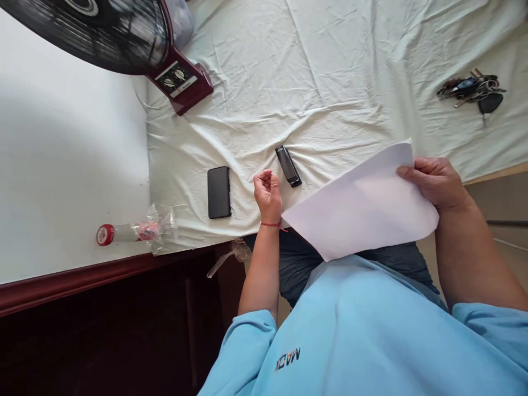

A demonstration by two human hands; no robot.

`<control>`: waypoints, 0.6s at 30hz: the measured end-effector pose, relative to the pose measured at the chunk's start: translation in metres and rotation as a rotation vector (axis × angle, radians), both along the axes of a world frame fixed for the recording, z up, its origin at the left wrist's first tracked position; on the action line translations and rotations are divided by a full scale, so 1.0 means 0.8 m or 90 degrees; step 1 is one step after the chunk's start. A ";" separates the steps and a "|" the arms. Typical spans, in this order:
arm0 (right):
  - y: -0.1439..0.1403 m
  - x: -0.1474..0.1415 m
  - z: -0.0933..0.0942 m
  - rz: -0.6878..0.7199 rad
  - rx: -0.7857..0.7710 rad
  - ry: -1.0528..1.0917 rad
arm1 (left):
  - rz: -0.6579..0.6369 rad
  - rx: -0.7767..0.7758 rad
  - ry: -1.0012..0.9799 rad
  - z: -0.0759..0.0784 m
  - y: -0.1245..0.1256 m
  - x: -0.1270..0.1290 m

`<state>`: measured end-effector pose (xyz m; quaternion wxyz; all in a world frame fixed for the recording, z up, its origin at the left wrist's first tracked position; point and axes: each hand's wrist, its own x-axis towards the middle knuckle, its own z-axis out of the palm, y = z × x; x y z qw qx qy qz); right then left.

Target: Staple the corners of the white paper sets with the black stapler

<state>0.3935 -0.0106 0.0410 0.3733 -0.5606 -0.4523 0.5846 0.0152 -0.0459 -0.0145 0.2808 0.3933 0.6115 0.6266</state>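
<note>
Your right hand [435, 181] pinches the white paper sheet [363, 206] by its edge; your left hand [268, 193] is curled, empty, beside the black lighter [288, 165] and phone [218, 192].

Dark lettering on the light blue sweatshirt [371, 341], seen upside down near the chest, reading roughly "MADK", last letters cut by a fold; small white label on the maroon fan base [181, 82] too blurred to read, nothing else legible.
</note>
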 end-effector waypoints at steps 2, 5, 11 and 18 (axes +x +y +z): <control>-0.003 -0.003 0.004 -0.008 0.017 0.017 | 0.017 -0.001 -0.059 0.003 0.001 0.000; 0.005 -0.015 0.007 -0.047 0.074 0.046 | -0.012 -0.001 -0.137 0.010 -0.001 -0.004; 0.043 -0.040 -0.008 -0.081 0.138 0.067 | -0.113 -0.058 -0.115 0.021 -0.027 -0.023; 0.043 -0.055 -0.018 -0.052 0.165 0.028 | -0.139 -0.127 -0.003 0.019 -0.046 -0.019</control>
